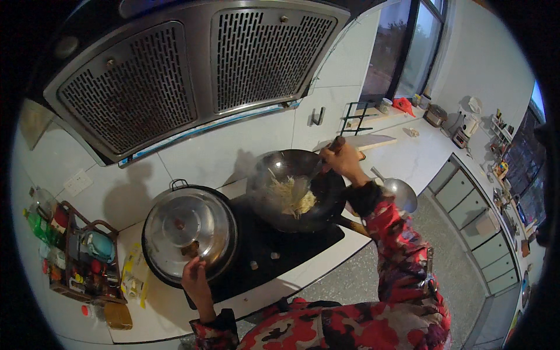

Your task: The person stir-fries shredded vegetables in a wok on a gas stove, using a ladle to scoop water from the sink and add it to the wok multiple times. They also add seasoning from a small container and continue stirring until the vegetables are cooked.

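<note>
My right hand (345, 161) is closed around the dark handle of a metal wok spatula (301, 187). The spatula's blade reaches into the food (285, 194), pale yellowish shreds in the bottom of a black wok (323, 208). The wok sits on the right side of a black glass cooktop (280, 249), its wooden handle (352, 226) pointing toward me. On the left side stands a wide pan under a domed metal lid (166, 218). My left hand (195, 278) is at the lid's near edge, fingers bent; whether it touches or grips anything is unclear.
A range hood (201, 87) hangs low above the cooktop. At left are a brown rack (87, 258) of bottles and a yellow plastic packet (134, 275). A metal ladle or small pan (400, 194) overhangs the counter edge at right, near a cutting board (372, 141).
</note>
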### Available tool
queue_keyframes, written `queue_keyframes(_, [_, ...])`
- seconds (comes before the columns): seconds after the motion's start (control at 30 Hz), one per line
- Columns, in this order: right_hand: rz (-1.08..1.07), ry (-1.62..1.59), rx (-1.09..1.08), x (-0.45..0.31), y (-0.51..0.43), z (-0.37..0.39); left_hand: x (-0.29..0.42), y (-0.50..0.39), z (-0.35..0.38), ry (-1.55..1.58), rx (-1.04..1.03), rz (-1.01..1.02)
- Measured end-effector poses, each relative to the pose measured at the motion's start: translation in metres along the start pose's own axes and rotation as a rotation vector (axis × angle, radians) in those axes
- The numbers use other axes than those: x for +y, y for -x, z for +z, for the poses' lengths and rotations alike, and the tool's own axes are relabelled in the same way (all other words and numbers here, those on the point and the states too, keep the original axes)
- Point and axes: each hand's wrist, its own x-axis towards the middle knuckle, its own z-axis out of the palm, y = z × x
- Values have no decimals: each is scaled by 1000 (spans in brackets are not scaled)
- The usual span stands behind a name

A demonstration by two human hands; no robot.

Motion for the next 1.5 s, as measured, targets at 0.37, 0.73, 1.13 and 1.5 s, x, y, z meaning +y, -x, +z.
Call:
queue_keyframes(0.37, [52, 107, 168, 4, 22, -11, -6, -6, 12, 44, -61, 2])
queue_keyframes(0.73, [-136, 468, 212, 22, -2, -21, -7, -8, 5, -38, -49, 36])
queue_keyframes(1.13, [-325, -121, -8, -51, 8, 39, 3, -3, 8, 2, -71, 60])
queue_keyframes(1.5, [-44, -24, -22, 2, 0, -16, -5, -3, 4, 25, -23, -29])
